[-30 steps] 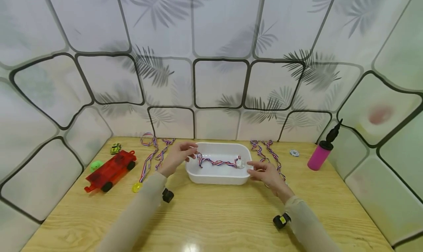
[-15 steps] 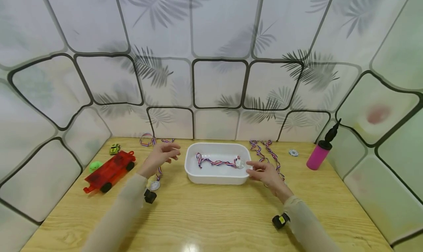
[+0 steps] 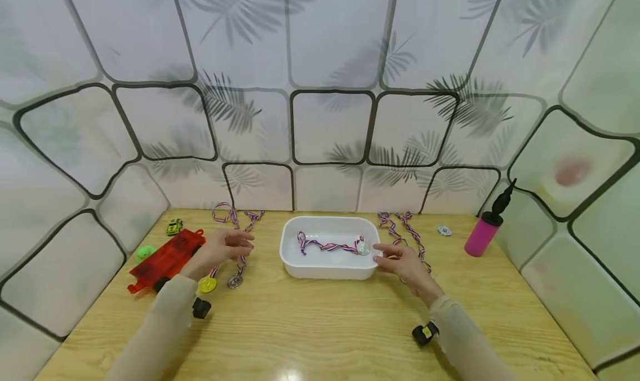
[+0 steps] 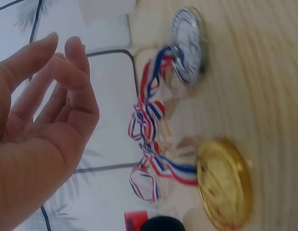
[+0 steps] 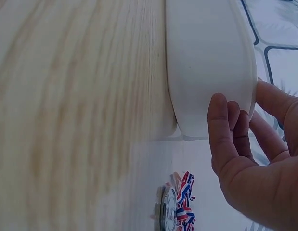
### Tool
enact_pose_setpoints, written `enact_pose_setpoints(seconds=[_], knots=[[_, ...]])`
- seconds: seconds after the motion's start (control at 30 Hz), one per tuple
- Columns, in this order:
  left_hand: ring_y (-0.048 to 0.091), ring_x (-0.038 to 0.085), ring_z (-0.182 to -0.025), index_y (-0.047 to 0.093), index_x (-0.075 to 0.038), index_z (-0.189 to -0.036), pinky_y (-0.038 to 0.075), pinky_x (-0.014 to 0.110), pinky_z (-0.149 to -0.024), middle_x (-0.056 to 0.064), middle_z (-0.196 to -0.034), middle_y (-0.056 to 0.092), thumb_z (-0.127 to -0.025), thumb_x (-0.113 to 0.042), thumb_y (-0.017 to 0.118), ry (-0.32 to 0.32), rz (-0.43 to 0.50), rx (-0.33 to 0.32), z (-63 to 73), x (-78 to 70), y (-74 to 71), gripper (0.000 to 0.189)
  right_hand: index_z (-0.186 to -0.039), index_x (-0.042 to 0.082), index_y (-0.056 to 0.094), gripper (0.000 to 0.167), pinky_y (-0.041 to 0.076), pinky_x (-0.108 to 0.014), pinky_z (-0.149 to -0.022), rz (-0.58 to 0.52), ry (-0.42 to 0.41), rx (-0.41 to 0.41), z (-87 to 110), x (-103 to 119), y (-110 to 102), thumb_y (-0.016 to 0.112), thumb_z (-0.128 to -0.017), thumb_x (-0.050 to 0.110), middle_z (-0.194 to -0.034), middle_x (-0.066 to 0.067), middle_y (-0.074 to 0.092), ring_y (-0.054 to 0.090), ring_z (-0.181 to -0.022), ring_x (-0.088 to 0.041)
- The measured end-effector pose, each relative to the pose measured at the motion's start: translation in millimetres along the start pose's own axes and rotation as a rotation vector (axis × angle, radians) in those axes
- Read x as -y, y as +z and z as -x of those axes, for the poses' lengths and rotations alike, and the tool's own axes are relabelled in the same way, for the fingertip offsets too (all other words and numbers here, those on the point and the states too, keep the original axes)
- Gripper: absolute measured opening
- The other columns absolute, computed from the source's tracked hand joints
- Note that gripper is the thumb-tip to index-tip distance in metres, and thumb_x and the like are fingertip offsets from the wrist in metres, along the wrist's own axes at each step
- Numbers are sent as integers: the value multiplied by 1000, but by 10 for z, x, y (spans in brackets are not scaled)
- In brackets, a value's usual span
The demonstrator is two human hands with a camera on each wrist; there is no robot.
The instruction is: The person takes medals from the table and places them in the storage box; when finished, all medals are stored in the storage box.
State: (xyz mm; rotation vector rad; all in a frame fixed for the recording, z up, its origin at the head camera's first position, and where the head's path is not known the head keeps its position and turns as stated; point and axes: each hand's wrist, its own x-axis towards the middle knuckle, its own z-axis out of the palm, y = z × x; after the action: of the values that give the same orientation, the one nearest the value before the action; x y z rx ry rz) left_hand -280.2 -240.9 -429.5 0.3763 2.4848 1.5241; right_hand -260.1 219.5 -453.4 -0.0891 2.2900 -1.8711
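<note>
Right hand (image 3: 407, 267) on the white tray (image 3: 330, 271), fingers and thumb pinching its right-hand end at the rim, one finger over the edge and another against the outer wall! And what does that tray hold? A silver medal (image 3: 363, 248) lying at the right end, its striped ribbon (image 3: 327, 246) strung out, twisted, across the white floor towards the left. Flat on the wooden surface (image 3: 320, 331) it sits, right in the middle. Over to the left hand (image 3: 220, 252), well apart from the tray: fingers loosely curled, fingertips apart, nothing between them, near two more medals lying outside the container. There's the gold medal (image 3: 207, 284), there's the dull silver-coloured medal (image 3: 235, 281) just beside it, their tricolour ribbons (image 3: 242, 225) trailing back towards the wall. Across to the right, behind the right hand, more crumpled ribbons (image 3: 416, 236), and the right wrist view catches a shiny medal (image 5: 168, 209) with them. Far left, a second holder, the red toy wagon (image 3: 167, 253), partly behind the left arm; its contents can't be made out. Beside it, a green toy (image 3: 145, 252) and a little yellow car (image 3: 174, 226). Far right, a pink pump (image 3: 483, 235) stands tilted near a round token (image 3: 444, 231).
</note>
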Motion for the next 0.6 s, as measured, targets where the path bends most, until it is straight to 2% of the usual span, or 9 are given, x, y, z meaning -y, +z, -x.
enact_pose_setpoints(seconds=[0.07, 0.27, 0.6], knots=[[67, 25, -97, 57, 2, -132, 57, 41, -79, 23, -121, 65, -94, -16, 66, -15, -21, 17, 33, 32, -19, 43, -137, -6, 52, 48, 58, -30, -87, -5, 1, -4, 5, -1, -8, 66, -92, 6, -99, -4, 50, 61, -90, -11], [67, 27, -100, 58, 5, -130, 58, 36, -81, 24, -115, 66, -92, -7, 67, 4, -49, 76, 104, 125, -77, 41, -137, -5, 52, 48, 58, -29, -87, -6, 8, -13, 12, -5, -23, 66, -92, 6, -99, -3, 50, 61, -90, -11], [63, 22, -91, 64, 5, -118, 56, 30, -69, 21, -106, 68, -86, 0, 70, -13, -101, 156, 224, 206, -139, 33, -136, -7, 52, 48, 58, -29, -87, 2, -1, 2, 9, 29, 4, 67, -92, 5, -98, -3, 51, 61, -89, -10]])
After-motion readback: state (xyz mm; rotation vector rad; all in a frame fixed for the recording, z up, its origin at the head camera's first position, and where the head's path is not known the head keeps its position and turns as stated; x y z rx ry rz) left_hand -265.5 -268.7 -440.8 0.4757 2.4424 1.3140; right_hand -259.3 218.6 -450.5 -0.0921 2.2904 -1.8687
